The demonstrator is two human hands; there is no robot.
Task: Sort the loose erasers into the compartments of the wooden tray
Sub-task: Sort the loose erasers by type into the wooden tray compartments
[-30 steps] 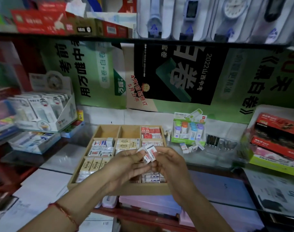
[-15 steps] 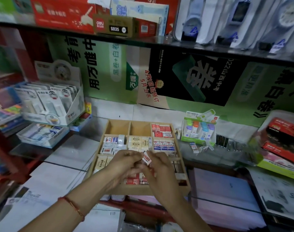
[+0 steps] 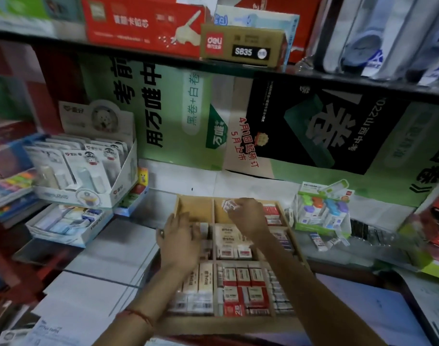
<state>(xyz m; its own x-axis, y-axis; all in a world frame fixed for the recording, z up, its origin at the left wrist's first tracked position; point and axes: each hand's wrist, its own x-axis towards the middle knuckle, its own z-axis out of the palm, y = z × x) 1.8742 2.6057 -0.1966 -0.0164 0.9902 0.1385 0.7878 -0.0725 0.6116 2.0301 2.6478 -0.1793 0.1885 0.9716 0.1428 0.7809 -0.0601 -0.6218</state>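
Observation:
The wooden tray (image 3: 176, 205) lies on the counter in front of me, most of its compartments filled with wrapped erasers. My right hand (image 3: 248, 217) reaches over the far middle compartment and pinches a few small red-and-white erasers (image 3: 229, 205) at its fingertips. My left hand (image 3: 179, 236) lies over the left column of the tray, fingers spread above the erasers there. It seems to hold nothing. The far left compartment (image 3: 197, 209) looks bare.
A green box of correction tapes (image 3: 322, 213) stands right of the tray, with loose erasers (image 3: 322, 242) before it. A white display box (image 3: 88, 171) and a low tray of goods (image 3: 66, 224) sit to the left. A shelf (image 3: 213, 63) hangs overhead.
My hands have parted. The right one carried the erasers forward to the far middle compartment, and the left one moved to the tray's left column. The camera has drawn closer to the tray.

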